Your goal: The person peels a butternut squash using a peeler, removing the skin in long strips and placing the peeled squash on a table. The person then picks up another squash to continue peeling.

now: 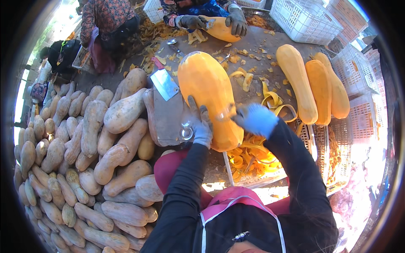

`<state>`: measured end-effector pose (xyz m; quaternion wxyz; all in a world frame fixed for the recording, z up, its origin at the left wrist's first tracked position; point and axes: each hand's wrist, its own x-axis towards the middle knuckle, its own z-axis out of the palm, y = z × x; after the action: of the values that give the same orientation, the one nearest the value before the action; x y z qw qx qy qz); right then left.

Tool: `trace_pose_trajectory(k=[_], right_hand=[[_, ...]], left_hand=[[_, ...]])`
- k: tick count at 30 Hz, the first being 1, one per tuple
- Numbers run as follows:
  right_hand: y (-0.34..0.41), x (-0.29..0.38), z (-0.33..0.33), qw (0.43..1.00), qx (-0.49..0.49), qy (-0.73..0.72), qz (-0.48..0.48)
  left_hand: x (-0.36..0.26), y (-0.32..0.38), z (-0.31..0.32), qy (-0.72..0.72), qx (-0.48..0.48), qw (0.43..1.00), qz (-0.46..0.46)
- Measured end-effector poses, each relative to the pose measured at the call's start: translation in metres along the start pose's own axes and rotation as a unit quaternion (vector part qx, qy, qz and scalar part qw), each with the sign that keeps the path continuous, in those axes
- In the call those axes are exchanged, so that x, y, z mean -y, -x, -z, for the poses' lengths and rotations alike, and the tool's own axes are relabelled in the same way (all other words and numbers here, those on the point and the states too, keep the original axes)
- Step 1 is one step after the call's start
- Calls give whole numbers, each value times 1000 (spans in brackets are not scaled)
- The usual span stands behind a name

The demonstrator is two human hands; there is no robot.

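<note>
A large peeled orange squash (205, 85) lies lengthwise in front of me on the brown work surface. My left hand (201, 125), in a worn glove, rests against its left side with fingers spread. In my gloved right hand (256, 118) is a peeler (226, 113), blurred, at the squash's right side. Left of the squash a cleaver with a red handle (165, 83) lies at the top of a board (166, 117). A round shiny metal object (186, 131) sits at the board's lower right. Long peel strips (275, 102) lie to the right of my right hand.
Unpeeled squashes (91, 126) are heaped at left. Several peeled ones (297, 85) lie at right. A crate of peelings (250, 161) stands below the edge near me. Across from me a co-worker's gloved hands (235, 22) hold another squash (221, 30). White plastic crates (303, 22) stand behind at right.
</note>
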<state>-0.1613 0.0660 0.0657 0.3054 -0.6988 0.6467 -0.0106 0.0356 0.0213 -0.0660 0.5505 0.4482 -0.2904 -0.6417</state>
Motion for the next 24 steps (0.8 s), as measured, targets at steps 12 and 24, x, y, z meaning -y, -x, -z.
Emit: trace_pose_trajectory(k=[12,24], right_hand=[[-49,-17,-12,977,-165,-137,-19],[161,-26,-188,955,-184,-193,-130]], left_hand=[[18,-16,16,-414,3,846,-336],[18,-13,27,-326,-25,925,-191]])
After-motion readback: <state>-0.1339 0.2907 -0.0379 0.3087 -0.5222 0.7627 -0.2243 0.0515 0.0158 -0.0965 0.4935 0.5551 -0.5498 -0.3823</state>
